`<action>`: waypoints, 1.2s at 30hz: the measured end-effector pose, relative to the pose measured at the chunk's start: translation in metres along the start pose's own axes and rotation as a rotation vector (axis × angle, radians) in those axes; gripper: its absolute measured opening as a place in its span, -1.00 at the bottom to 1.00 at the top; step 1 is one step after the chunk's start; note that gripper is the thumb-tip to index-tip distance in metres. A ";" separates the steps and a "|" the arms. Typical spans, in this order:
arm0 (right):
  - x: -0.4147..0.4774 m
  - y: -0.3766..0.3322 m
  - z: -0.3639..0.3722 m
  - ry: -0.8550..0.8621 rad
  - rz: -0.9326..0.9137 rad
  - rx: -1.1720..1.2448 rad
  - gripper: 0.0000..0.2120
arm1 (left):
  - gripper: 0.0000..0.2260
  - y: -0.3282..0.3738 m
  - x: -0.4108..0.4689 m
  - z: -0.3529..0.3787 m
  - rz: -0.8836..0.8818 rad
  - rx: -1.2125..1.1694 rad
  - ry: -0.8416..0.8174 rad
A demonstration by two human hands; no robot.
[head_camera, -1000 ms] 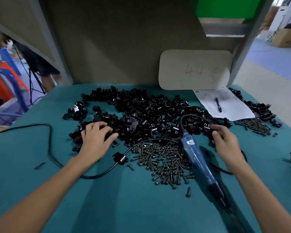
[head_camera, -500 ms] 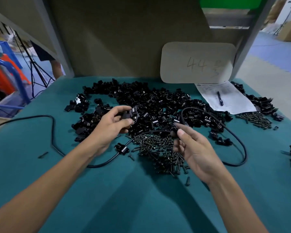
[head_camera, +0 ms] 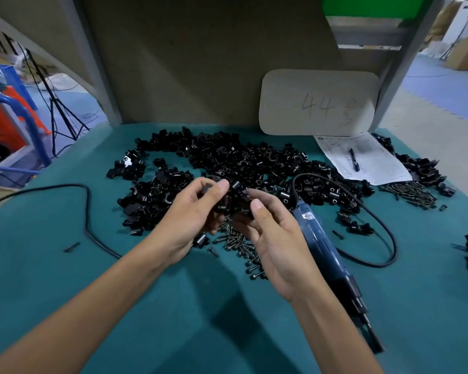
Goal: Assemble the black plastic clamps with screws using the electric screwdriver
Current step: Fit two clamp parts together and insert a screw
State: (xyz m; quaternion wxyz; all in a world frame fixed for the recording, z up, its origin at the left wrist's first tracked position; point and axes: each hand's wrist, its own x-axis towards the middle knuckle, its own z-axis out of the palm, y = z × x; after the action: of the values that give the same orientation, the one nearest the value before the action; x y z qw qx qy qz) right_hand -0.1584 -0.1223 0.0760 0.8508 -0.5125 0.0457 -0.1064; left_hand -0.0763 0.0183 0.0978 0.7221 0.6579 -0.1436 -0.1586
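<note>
Two clamp halves, as best can be told, are held together in the air directly above the screw pile, presumably so that screws are close to hand once the halves are mated.

- Left hand: fingers curled round one black piece, thumb pressed on top of it. Judged to be steadying the part.
- Right hand: thumb and fingers pinch the other piece against the first. Judged to be aligning it, with no screw visible in either hand.
- Electric screwdriver: blue body, lying untouched just right of the screw pile on the right hand's side, so probably parked for a quick pick-up. Its cable loops off further right.
- Clamp heap: loose black parts spread just behind the screw pile as stock for the job.
- Smaller screw heap: well to the right of the screw pile.
- Paper sheet with pen: behind and to the right of the screw pile, likely for tallying.
- Card marked "44": propped upright further behind the screw pile.
- Green mat: lies under everything.

Stage judged: fitting the halves, with screw-driving not yet begun.
</note>
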 end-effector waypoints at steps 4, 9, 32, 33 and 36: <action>-0.002 0.004 0.001 0.039 -0.015 -0.132 -0.81 | -0.88 0.001 -0.001 -0.001 0.015 0.025 -0.052; -0.003 0.000 -0.001 0.059 -0.022 -0.079 -0.84 | -0.72 0.003 -0.007 -0.005 0.022 0.062 -0.253; -0.006 -0.023 -0.008 -0.100 -0.146 -0.201 -0.70 | -0.56 0.015 -0.018 0.000 0.277 0.661 -0.059; -0.007 -0.023 -0.008 -0.102 -0.136 -0.176 -0.70 | -0.59 0.016 -0.019 0.001 0.298 0.651 -0.055; -0.009 -0.024 -0.006 -0.098 -0.122 -0.121 -0.69 | -0.69 0.019 -0.024 0.003 0.370 0.647 -0.045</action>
State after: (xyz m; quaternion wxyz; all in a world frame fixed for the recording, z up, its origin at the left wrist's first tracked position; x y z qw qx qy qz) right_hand -0.1714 -0.1365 0.0944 0.8114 -0.5695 -0.0208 -0.1298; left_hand -0.0982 0.0273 0.1169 0.4899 0.8113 -0.3188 0.0138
